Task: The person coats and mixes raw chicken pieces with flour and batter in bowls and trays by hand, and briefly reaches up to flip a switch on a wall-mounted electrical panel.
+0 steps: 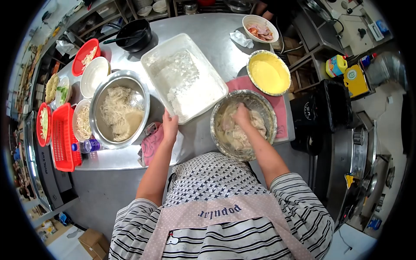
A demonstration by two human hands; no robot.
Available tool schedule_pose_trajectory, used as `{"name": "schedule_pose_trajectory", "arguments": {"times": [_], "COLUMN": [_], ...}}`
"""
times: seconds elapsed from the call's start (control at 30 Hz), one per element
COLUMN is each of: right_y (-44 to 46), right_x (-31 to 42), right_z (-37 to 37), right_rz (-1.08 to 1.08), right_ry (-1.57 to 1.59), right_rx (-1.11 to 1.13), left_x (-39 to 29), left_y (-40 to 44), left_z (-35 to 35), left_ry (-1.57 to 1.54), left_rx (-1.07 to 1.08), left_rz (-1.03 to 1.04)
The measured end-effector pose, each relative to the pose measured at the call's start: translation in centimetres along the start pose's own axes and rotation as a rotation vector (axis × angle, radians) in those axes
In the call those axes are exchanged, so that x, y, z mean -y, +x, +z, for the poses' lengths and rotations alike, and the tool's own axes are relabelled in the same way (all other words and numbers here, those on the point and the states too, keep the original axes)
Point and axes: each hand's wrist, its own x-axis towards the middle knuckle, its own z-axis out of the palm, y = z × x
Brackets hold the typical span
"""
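My left hand (170,125) grips the near left edge of a white plastic tray (151,80), which holds a spread of white flour (188,86). My right hand (242,115) reaches down into a metal bowl (269,108) smeared with batter along its wall. Its fingers curl into pale, batter-coated pieces that look like meat (242,135); the fingertips are partly hidden. The bowl stands partly on a pink cloth (281,112), close against the apron.
A bowl of yellow batter (269,73) and a bowl of raw meat (261,30) stand at the right. Leftward are a steel bowl of noodles (122,112), a red basket (64,134), a black pot (138,37) and a purple-labelled bottle (89,146). A black bin (314,108) stands beyond the table's right edge.
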Motion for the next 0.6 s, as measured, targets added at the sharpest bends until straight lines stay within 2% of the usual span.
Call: {"name": "schedule_pose_trajectory", "arguments": {"times": [0.1,0.17,0.2,0.27,0.3,0.37,0.4,0.43,0.5,0.6], "right_y": [0.6,1.2,1.4,1.5,1.2,0.6,-0.1,-0.8,-2.4,-5.7], "right_x": [-0.2,-0.9,-1.2,-1.5,-1.2,-0.3,0.8,1.9,3.3,3.4], "right_z": [1.2,0.0,-1.0,-3.4,-4.4,-6.5,-7.5,-7.8,-7.3,-3.3], "right_rz": [-0.047,0.015,0.01,-0.031,-0.031,-0.072,-0.121,-0.12,-0.353,-0.316], "right_ry": [0.071,0.146,0.142,0.519,0.514,0.682,0.525,0.525,0.062,0.098], "right_rx": [0.143,0.308,0.31,0.338,0.341,0.221,0.152,0.149,-0.068,0.209], "left_x": [-0.3,-0.7,-0.9,-1.3,-1.2,-0.8,-0.5,-0.3,-0.1,-0.7], "left_y": [-0.2,-0.3,-0.4,-0.5,-0.5,-0.4,-0.3,-0.1,-0.1,-0.4], "left_z": [0.0,0.1,0.1,0.1,0.3,0.3,0.2,0.2,0.1,0.2], "left_ry": [0.024,0.072,0.087,0.072,0.061,0.065,0.071,0.07,0.051,0.014], "left_rx": [-0.005,-0.01,-0.018,-0.017,-0.012,-0.017,-0.022,-0.019,-0.014,-0.01], "left_rz": [-0.006,0.001,-0.002,-0.008,-0.014,-0.003,0.013,0.015,0.041,0.039]}}
